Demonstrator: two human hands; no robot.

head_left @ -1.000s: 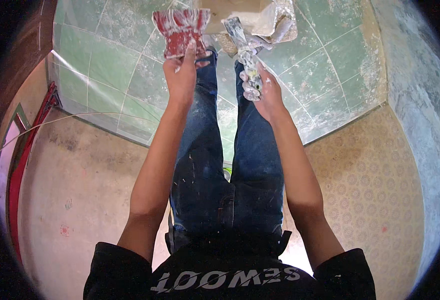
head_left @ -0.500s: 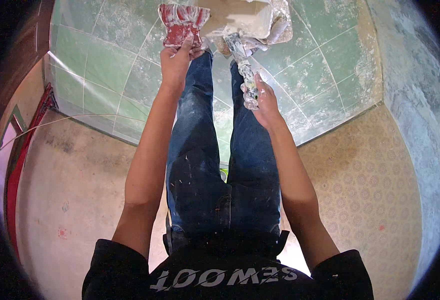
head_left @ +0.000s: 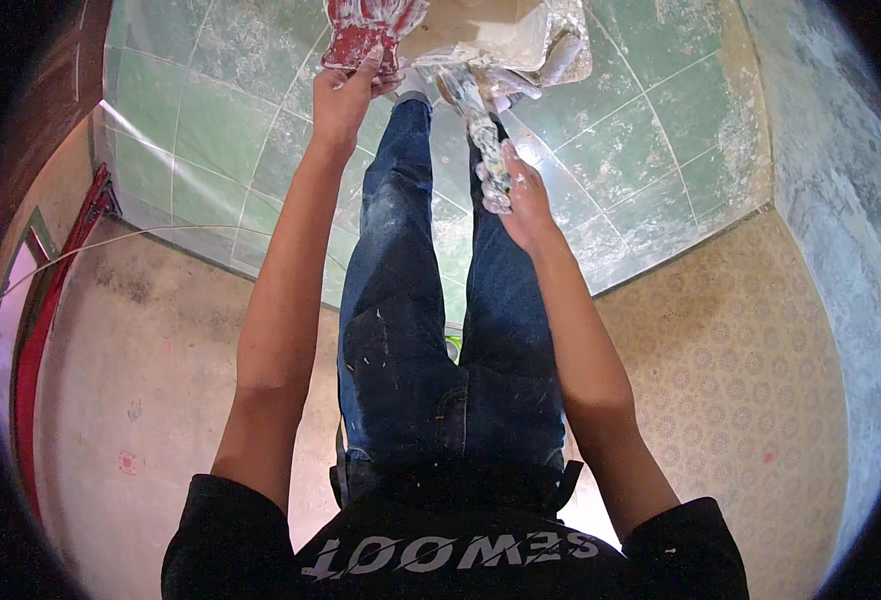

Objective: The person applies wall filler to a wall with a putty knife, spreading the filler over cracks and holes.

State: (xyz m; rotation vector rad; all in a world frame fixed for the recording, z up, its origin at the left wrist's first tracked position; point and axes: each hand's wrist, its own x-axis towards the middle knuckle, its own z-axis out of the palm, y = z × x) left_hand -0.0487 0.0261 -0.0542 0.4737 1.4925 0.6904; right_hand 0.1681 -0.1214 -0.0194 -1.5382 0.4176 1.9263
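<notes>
Smears of white coat the red scraper (head_left: 362,42) that my left hand (head_left: 344,102) pinches, thumb on top, just left of the beige tub (head_left: 537,45). My right hand (head_left: 520,198) has its fingers curled closed around a white-smeared tool (head_left: 483,132), its far end near the tub's near edge.

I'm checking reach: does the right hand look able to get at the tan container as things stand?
Probably yes: the smeared tool in the right hand points toward the near side of the tan container, and nothing visible seems to block the way.
</notes>
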